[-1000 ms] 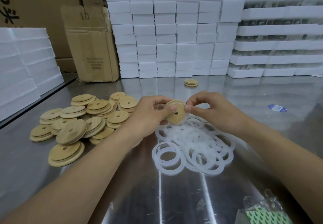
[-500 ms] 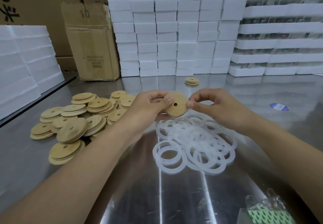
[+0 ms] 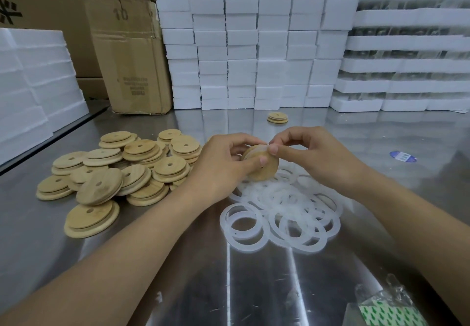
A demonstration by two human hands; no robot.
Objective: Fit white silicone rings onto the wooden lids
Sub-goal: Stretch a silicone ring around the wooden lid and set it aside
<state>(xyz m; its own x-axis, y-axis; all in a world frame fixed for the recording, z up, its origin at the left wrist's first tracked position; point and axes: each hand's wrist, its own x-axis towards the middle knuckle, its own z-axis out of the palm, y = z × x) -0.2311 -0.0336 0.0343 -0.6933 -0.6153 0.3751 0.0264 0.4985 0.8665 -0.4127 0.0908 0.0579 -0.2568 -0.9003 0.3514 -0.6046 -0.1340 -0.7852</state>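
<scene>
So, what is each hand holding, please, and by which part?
The left hand grips a wooden lid by its edge; the right hand pinches a white ring against the lid's upper rim.

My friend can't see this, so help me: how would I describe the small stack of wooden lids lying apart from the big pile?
Find the wall of white foam blocks at the back of the steel table. Before its foot, near the middle, lies the small stack of wooden lids. Unlike the big heap of lids on the left, it sits alone on bare metal.
</scene>
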